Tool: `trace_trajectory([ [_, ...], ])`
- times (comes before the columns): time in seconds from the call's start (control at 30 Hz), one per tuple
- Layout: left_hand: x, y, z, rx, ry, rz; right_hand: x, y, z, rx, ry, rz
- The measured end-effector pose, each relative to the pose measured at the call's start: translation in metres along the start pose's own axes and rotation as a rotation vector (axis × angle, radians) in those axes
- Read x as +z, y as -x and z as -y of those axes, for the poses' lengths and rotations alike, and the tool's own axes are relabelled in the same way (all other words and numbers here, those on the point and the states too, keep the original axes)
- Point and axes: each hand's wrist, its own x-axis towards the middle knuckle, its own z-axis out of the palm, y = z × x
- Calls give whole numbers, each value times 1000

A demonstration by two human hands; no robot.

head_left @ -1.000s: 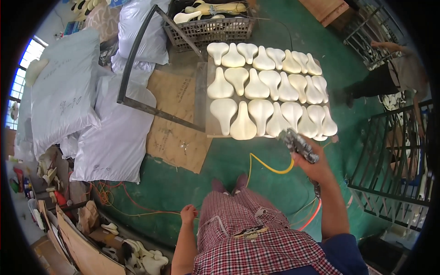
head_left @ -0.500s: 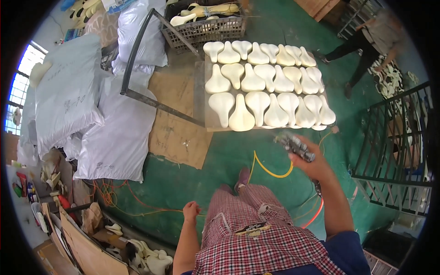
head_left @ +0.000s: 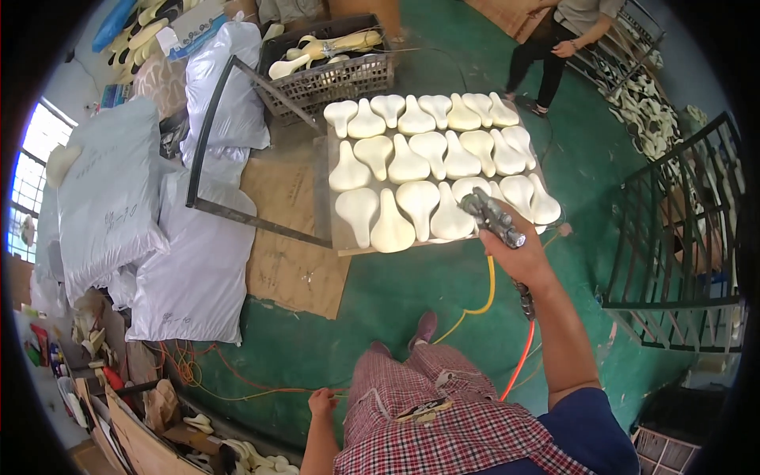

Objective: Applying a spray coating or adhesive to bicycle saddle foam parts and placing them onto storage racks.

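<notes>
In my right hand (head_left: 511,245) is a metal spray gun (head_left: 489,215), its head over the near row of pale bicycle saddle pads. A red hose (head_left: 518,360) and a yellow hose (head_left: 487,293) run down from near the gun. The saddle pads (head_left: 393,226) lie in three rows on a board (head_left: 346,237), broad and narrow ends alternating. The gun and my hand hide part of the near row's right side. My left hand (head_left: 323,401) hangs low beside my checked apron (head_left: 443,431), fingers curled, with nothing visible in it. A thin hose passes behind it.
A black metal frame (head_left: 194,170) juts out left of the board, over cardboard. Stuffed white sacks (head_left: 194,269) are piled on the left. Behind the board stands a crate (head_left: 332,81) of saddle pads. A dark rack (head_left: 673,237) stands right; another person (head_left: 546,59) is at the far right.
My right hand has brought the spray gun up and left, over the near row of pads. My left hand has dropped slightly. The other person has moved left in the view.
</notes>
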Motion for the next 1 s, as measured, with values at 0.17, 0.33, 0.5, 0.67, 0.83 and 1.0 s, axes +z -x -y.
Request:
trace_trajectory([
  [0.17,38,4,-2,80,-18,93,-14,-25,-14,-25,3,41],
  [0.33,64,19,-15,85,-88,128,-22,-30,-29,12,-1,37],
  [0.5,53,15,-16,93,-145,128,-21,-23,-27,-15,-46,87],
  [0.67,45,10,-23,65,-172,116,-12,-15,-20,-10,-31,19],
  [0.83,23,-3,-18,130,-171,143,-5,24,-15,53,15,61],
  [1.0,-3,-14,-14,81,-181,160,7,79,-14,-84,149,79],
])
